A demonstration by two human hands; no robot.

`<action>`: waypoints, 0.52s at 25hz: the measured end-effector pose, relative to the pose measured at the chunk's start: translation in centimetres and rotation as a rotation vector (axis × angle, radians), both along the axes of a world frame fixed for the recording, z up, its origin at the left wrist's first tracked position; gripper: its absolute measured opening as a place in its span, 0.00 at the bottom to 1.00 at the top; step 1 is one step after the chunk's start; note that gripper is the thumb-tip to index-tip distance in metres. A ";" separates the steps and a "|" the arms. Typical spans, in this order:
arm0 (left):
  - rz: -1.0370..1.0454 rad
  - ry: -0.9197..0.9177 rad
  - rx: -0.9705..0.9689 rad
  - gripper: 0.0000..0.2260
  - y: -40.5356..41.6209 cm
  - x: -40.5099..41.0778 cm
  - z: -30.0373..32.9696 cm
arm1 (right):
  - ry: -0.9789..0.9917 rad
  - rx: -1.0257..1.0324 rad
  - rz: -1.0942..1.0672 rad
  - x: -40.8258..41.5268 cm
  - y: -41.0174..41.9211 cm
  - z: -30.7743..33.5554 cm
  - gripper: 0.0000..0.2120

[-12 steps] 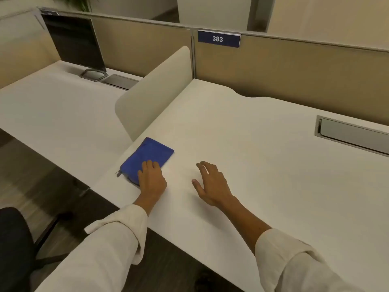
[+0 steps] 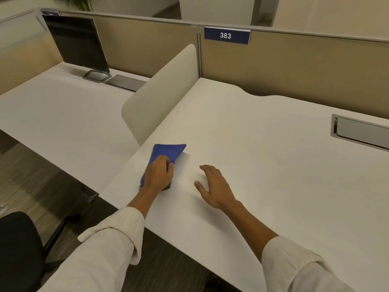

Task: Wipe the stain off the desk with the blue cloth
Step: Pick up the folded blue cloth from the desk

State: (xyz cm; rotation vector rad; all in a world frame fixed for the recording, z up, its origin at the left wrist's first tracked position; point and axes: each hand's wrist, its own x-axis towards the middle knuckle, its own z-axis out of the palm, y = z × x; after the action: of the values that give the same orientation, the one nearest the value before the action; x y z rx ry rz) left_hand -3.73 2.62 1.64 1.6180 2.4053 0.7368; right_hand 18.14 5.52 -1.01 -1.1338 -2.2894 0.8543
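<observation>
A folded blue cloth (image 2: 170,151) lies near the left front corner of the white desk (image 2: 263,165). My left hand (image 2: 159,174) covers the cloth's near half, fingers curled over it and gripping it. My right hand (image 2: 214,187) hovers just above or rests on the desk a little to the right of the cloth, fingers spread and holding nothing. I can make out no stain on the desk surface.
A rounded white divider panel (image 2: 162,91) stands at the desk's left edge, right behind the cloth. A grey cable tray (image 2: 362,131) is set into the desk at far right. The neighbouring desk holds a monitor (image 2: 77,43). A black chair (image 2: 19,249) sits at lower left.
My left hand has closed its fingers over the cloth, and the cloth has turned and shifted slightly toward the right. My right hand has stayed about where it was.
</observation>
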 end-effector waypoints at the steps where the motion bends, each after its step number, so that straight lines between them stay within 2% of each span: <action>1: -0.027 -0.141 0.056 0.06 0.5 0.6 1.1 | 0.069 -0.029 0.034 0.0 0.0 0.4 0.30; 3: -0.059 -0.416 0.099 0.05 1.7 2.4 3.3 | 0.177 -0.068 0.100 0.2 -0.1 1.5 0.36; 5: -0.081 -0.661 0.095 0.05 2.8 5.0 4.8 | 0.296 -0.103 0.076 1.1 -0.4 2.7 0.35; 7: -0.121 -0.879 0.083 0.06 3.7 8.2 5.8 | 0.415 -0.073 -0.041 3.1 -0.4 3.5 0.25; 10: -0.180 -1.094 0.000 0.07 4.3 13.8 6.6 | 0.483 -0.078 -0.237 8.8 -0.7 4.6 0.10; 13: -0.338 -1.239 -0.143 0.13 4.4 20.1 6.6 | 0.531 -0.153 -0.426 15.3 -1.5 5.5 0.05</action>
State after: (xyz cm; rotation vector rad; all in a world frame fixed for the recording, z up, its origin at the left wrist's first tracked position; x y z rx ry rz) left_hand 16.39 6.99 8.26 0.9519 1.2257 1.0262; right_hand 33.45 4.03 4.53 -1.2183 -1.5082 1.0181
